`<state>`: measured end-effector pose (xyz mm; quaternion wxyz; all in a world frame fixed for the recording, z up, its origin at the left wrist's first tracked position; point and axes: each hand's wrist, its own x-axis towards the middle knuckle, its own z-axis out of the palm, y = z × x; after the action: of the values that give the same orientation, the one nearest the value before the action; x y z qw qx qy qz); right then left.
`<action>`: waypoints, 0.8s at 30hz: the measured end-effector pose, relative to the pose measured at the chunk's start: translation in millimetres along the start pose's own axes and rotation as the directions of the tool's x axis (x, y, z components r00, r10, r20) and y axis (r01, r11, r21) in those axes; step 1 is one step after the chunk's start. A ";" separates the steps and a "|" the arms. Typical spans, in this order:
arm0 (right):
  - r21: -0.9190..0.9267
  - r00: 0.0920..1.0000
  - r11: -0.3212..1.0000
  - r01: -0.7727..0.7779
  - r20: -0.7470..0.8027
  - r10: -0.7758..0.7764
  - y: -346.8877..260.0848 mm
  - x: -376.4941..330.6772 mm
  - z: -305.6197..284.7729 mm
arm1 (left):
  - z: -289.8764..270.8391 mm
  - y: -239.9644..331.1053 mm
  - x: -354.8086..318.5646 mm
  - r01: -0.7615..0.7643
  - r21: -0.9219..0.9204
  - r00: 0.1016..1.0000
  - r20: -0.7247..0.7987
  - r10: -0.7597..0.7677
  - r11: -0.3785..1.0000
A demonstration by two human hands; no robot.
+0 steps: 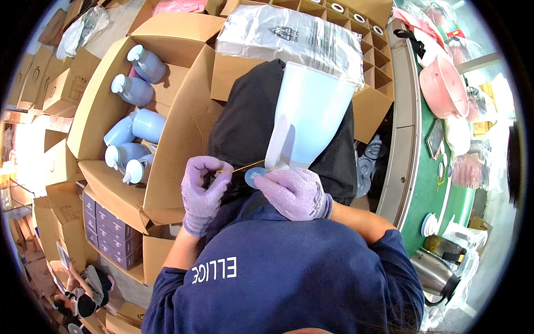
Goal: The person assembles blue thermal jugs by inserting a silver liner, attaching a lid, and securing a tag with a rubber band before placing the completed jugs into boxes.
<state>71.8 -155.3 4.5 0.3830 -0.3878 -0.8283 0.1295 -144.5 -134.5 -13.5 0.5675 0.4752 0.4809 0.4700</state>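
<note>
A pale blue jug (314,106) lies across my lap, its handle (278,139) toward me. My left hand (204,195), in a lilac glove, pinches one end of a thin yellow string (247,166). The string runs taut to the right, toward the jug's handle. Between the fingers of my right hand (295,195), gloved alike, is a small round blue tag (254,177) with pale marks. How the string meets the tag and handle is too small to tell.
On the left, an open carton (189,111) holds several blue jugs (133,89). A clear plastic bag (289,39) covers part of a divided carton (375,55) ahead. To the right, a green-topped bench (414,222) bears a pink basin (443,86) and a steel flask (434,273).
</note>
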 end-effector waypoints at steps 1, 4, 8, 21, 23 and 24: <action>0.024 1.000 1.000 0.007 0.011 -0.008 0.9 0.6 -0.5 | 0.7 -0.5 0.6 0.025 -0.038 0.999 -0.027 -0.026 0.999; 0.006 1.000 1.000 0.020 0.013 -0.020 3.4 -2.3 2.8 | -1.5 -3.2 0.7 0.012 -0.030 1.000 0.001 -0.012 0.999; 0.007 0.999 1.000 0.029 0.025 -0.029 2.9 -1.0 3.7 | 1.0 -1.5 -1.1 0.022 -0.008 1.000 0.014 -0.022 1.000; -0.006 0.995 0.999 0.051 0.082 -0.050 1.7 -2.8 2.0 | 5.6 -1.5 -6.8 -0.034 0.032 0.999 0.027 0.033 0.999; -0.002 0.996 0.998 0.055 0.069 -0.055 1.2 -3.7 2.4 | 6.4 -1.3 -7.1 -0.019 0.021 1.000 0.015 0.018 1.000; 0.004 0.997 0.998 0.059 0.047 -0.059 2.1 -4.7 4.6 | 7.0 -2.5 -7.2 -0.009 0.015 1.000 0.011 0.009 1.000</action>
<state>71.5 -157.0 -2.2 0.3676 -0.3598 -0.8479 0.1283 -138.1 -142.6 -14.7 0.5643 0.4842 0.4791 0.4664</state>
